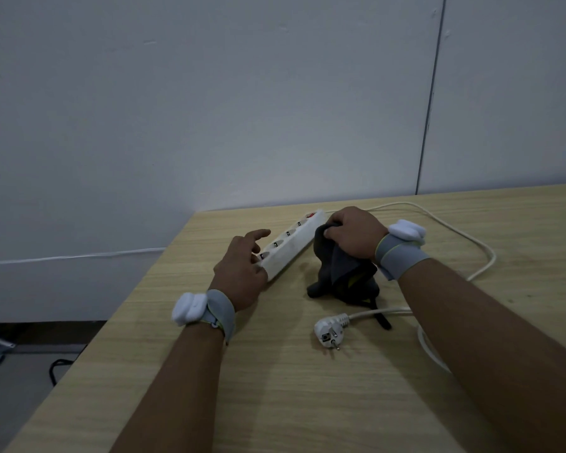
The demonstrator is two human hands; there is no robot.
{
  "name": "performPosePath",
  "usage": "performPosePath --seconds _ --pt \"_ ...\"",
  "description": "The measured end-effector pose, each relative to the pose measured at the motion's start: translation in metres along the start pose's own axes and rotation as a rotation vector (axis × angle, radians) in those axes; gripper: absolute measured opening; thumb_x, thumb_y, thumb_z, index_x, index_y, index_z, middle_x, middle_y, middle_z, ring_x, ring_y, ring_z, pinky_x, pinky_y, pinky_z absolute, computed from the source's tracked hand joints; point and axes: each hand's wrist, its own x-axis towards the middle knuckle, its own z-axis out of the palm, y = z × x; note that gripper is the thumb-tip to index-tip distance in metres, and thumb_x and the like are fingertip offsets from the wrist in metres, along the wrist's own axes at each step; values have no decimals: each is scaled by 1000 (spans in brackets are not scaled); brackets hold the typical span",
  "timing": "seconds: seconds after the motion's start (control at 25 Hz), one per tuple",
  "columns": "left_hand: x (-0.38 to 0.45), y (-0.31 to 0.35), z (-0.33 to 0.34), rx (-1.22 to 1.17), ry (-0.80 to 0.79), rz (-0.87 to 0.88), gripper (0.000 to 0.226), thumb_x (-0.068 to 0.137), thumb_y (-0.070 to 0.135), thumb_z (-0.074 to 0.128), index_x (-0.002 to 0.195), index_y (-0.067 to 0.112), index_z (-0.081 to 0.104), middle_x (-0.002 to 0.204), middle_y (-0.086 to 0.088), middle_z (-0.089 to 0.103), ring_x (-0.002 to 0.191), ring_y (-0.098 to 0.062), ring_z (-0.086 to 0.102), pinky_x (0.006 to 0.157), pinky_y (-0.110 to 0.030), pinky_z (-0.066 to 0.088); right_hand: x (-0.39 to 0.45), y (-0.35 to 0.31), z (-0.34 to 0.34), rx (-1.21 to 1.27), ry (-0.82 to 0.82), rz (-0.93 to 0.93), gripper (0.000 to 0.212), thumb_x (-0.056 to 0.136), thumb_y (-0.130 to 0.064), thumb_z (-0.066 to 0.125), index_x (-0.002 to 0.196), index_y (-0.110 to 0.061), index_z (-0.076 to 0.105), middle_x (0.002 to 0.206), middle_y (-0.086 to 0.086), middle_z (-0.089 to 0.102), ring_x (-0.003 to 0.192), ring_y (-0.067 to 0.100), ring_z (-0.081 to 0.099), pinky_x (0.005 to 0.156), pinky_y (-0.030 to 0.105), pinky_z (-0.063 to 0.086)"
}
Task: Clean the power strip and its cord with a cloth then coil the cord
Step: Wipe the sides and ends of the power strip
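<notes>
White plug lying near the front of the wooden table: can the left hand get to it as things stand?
Probably yes. The left hand holds nothing, and bare wooden table lies between it and the white plug.

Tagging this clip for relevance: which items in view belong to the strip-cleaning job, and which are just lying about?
Job:
- power strip
- its cord and plug
- dark cloth, gripped by the right hand
- left hand, at the strip's near end

Lying about:
- black cable on the floor
</notes>
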Motion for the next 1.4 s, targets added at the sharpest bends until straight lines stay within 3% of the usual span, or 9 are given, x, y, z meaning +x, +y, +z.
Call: performPosePath --seconds 0.08,0.2,0.32,0.44,0.48,0.6,0.8,1.2,1.4 --pt "-1 4 3 158 -27 51 70 77 6 57 138 35 41 112 4 47 100 -16 57 91 -39 44 1 2 0 -24 17 21 19 84 -23 60 92 -10 72 100 13 68 97 32 61 75 28 42" --pt "-3 5 5 179 -67 52 71 76 11 62 139 36 39 112 5 48 99 -14 57 96 -44 43 2 5 2 -55 24 54 22 84 -24 59 93 -9 72 102 14 67 99 33 59 78 30 43" --pt "-4 3 6 49 -48 65 70 76 13 67 138 30 42 110 4 48 93 -11 56 91 -38 47 2 7 3 -60 9 67 23 84 -25 59 93 -7 71 100 14 68 97 33 60 80 32 47" --pt "-3 3 6 -33 12 65 70 76 16 73 138 24 42 115 -1 48 92 -12 53 85 -22 43 2 6 3 -64 2 65 24 84 -25 59 93 -6 71 99 15 68 96 33 60 79 33 47" --pt "-2 3 6 -34 36 45 70 75 20 74 138 24 42 116 -2 48 94 -13 53 83 -21 41 2 6 3 -64 1 66 24 84 -25 58 93 -6 71 99 15 68 95 33 60 78 33 46" --pt "-2 -2 6 20 80 -107 67 71 38 78 128 24 47 117 0 48 103 -18 54 89 -34 47 2 6 4 -59 -2 75 25 84 -25 58 92 -6 71 99 15 68 95 33 60 78 32 46" --pt "-1 -10 3 171 -38 -390 70 61 62 76 111 21 49 117 -1 47 110 -22 50 95 -45 45 2 7 7 -47 -17 86 23 84 -27 59 92 -9 72 99 12 68 95 31 60 74 28 42" --pt "-1 -13 3 223 -10 -423 56 63 59 75 103 24 56 119 -1 44 113 -22 48 94 -43 44 0 2 13 -48 -52 12 22 85 -26 58 90 -7 68 99 12 66 94 30 59 75 31 43" --pt "-2 -12 7 210 75 -377 51 61 52 77 98 26 54 117 1 42 115 -22 46 89 -37 41 -14 -11 25 5 -93 -88 18 73 -44 69 79 -28 62 88 -4 62 82 15 55 69 24 39"
